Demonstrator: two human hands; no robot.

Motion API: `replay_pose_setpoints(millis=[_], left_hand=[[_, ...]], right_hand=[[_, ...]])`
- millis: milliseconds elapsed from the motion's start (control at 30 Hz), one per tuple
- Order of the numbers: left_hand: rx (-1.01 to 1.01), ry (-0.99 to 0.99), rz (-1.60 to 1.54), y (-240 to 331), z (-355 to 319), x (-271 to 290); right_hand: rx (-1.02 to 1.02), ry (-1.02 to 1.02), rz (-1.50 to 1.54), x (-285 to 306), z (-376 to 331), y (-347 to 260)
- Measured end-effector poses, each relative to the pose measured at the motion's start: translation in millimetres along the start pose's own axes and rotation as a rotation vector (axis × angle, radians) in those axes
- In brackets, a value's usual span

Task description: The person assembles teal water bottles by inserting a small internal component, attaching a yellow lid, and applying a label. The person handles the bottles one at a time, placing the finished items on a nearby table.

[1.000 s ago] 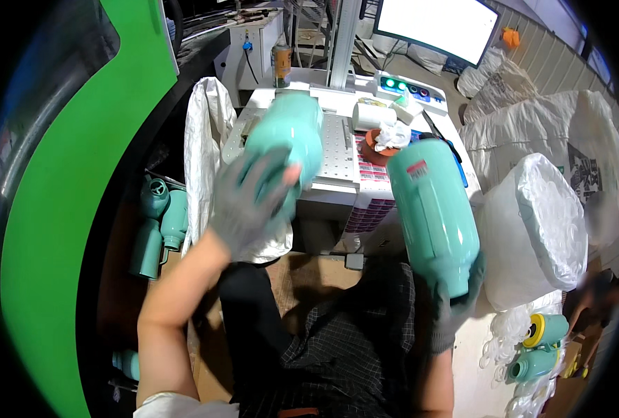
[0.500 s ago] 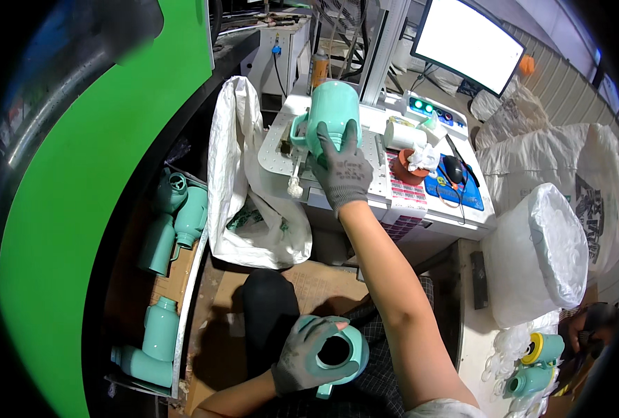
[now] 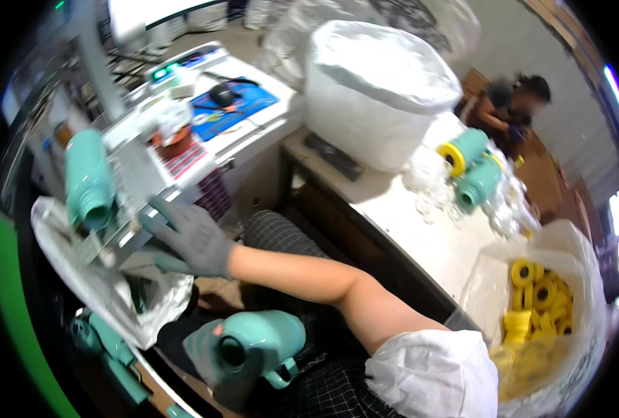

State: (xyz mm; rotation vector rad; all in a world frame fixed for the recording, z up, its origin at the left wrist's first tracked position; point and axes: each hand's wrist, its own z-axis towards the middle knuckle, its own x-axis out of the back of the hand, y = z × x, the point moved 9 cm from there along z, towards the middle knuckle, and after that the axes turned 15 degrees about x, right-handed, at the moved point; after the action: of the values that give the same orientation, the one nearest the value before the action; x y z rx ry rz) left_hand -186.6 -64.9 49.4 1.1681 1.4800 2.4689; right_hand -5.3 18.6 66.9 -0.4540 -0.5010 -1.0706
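Observation:
My left hand (image 3: 212, 352), in a grey glove, is wrapped around a teal jug (image 3: 271, 334) with a side handle. The jug lies tilted over my lap, its dark open mouth facing my fingers. My right hand (image 3: 196, 238), also gloved, is in the air beside the white machine table, fingers apart and nothing in them. To its left, a second teal jug (image 3: 88, 171) lies on the perforated metal plate (image 3: 139, 167), its open neck turned toward me. The two do not touch.
A white sack (image 3: 79, 272) hangs below the plate, by a bin of teal jugs (image 3: 121, 380). On the right bench (image 3: 393, 226) are a big white bag (image 3: 372, 97), teal jugs with yellow parts (image 3: 466, 148) and clear rings. Yellow rings (image 3: 543, 292) fill a bag; a co-worker (image 3: 508, 111) sits beyond.
My right hand has let go of the jug on the plate and drawn back, opening. The view has swung right. My left hand still holds its jug, now tipped more on its side.

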Motion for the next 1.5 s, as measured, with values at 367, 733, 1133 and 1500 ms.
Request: replay_pose_setpoints(millis=[367, 733, 1133, 1500], left_hand=[[0.028, -0.277, -0.045, -20.3, 29.7, -32.4], [-0.264, -0.242, 0.267, -72.4, 54.4, -59.0], [0.341, -0.205, -0.307, -24.9, 48.8, -14.4], [0.576, -0.033, -1.137, -133.6, -29.4, -72.3]], right_hand=[[-1.044, 0.540, -1.031, 490.5, -484.5, -93.0], [-2.466, -1.397, -0.515, 640.9, -704.9, -354.7], [-1.940, -0.904, -1.221, 638.6, -545.7, -250.8], [-0.564, 0.364, 0.080, 268.3, -197.2, -40.2]])
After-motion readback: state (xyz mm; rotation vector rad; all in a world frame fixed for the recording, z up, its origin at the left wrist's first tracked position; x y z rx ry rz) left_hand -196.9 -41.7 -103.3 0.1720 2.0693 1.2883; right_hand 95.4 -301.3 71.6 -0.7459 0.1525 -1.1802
